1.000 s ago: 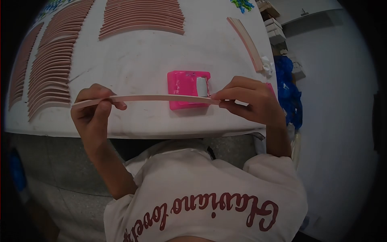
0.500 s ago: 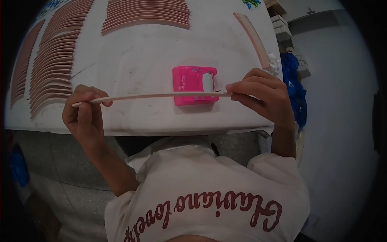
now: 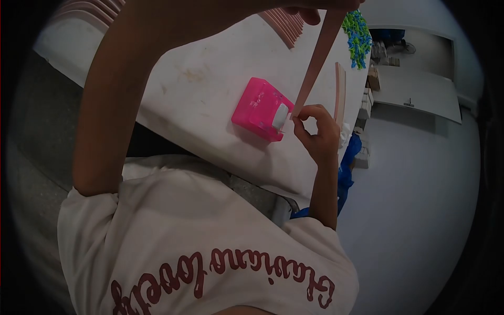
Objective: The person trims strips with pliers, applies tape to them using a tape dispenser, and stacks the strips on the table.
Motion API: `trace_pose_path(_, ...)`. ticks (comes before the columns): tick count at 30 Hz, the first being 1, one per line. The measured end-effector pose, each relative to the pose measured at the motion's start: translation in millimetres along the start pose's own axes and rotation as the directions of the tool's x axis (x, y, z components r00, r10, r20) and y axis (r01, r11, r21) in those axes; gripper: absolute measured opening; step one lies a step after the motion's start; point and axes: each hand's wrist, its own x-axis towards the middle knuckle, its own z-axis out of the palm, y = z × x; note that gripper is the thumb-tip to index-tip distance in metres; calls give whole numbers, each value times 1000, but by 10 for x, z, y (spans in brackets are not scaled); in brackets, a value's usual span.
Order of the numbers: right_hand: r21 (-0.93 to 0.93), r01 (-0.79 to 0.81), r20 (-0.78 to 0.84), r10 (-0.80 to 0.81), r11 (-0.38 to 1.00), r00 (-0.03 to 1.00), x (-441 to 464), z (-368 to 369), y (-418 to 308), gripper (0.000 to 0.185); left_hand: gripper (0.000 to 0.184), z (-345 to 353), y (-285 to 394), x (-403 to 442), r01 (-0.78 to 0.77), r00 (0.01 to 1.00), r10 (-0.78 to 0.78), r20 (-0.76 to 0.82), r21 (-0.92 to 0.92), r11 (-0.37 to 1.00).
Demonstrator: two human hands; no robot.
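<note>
A long pink strip (image 3: 316,60) stands steeply across the view, its lower end pinched between the thumb and fingers of my right hand (image 3: 317,131). My left hand (image 3: 315,6) is at the top edge, partly cut off, closed on the strip's upper end. Just left of my right hand, a bright pink tape dispenser (image 3: 255,107) with a whitish roll (image 3: 280,116) sits on the white table (image 3: 194,105). The strip's lower end is close to the dispenser's right side.
Rows of pink strips (image 3: 283,26) lie at the table's far side. More strips (image 3: 340,92) and crumpled white paper (image 3: 344,135) are near the right edge. Green and blue pieces (image 3: 357,39) lie at the back right. Blue plastic (image 3: 345,181) hangs beside the table.
My left hand has risen from the left to the top of the view, turning the strip from level to steep. My right hand still pinches its other end. The camera view has turned.
</note>
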Motion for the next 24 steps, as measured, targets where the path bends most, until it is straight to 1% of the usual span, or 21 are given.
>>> trace_pose_path(2, 40, 31, -96, -27, 999, 995, -25, 54, 32, 31, 13, 18, -11, 1, 25, 1000, -25, 1, 14, 1000)
trace_pose_path(3, 43, 31, -94, -27, 999, 995, -45, 86, 48, 31, 12, -23, -57, -20, 37, 999, -37, 4, 20, 999)
trace_pose_path(5, 98, 16, -159, 0, 995, 987, -94, 136, 82, 37, 12, -89, -93, -97, 59, 998, -60, 12, 31, 998)
trace_pose_path(8, 135, 29, -140, -10, 990, 990, -146, 165, 171, 40, 12, -74, -155, -83, 83, 996, -84, 32, 41, 996)
trace_pose_path(13, 106, 57, -110, -45, 993, 993, -126, 176, 182, 40, 12, -98, -210, -107, 112, 990, -116, 78, 59, 992)
trace_pose_path(14, 93, 62, -90, -54, 994, 995, -129, 178, 188, 40, 12, -61, -126, -152, 119, 989, -125, 86, 63, 991)
trace_pose_path(18, 88, 84, -96, -75, 993, 992, -118, 194, 174, 40, 12, 45, 225, -354, 155, 981, -164, 106, 91, 984)
trace_pose_path(19, 68, 83, -95, -76, 994, 993, -119, 198, 169, 39, 12, -282, -374, -210, 165, 978, -175, 109, 98, 981)
trace_pose_path(24, -19, 93, -99, -95, 995, 991, -129, 216, 173, 37, 12, -348, -384, -301, 210, 965, -228, 128, 137, 968)
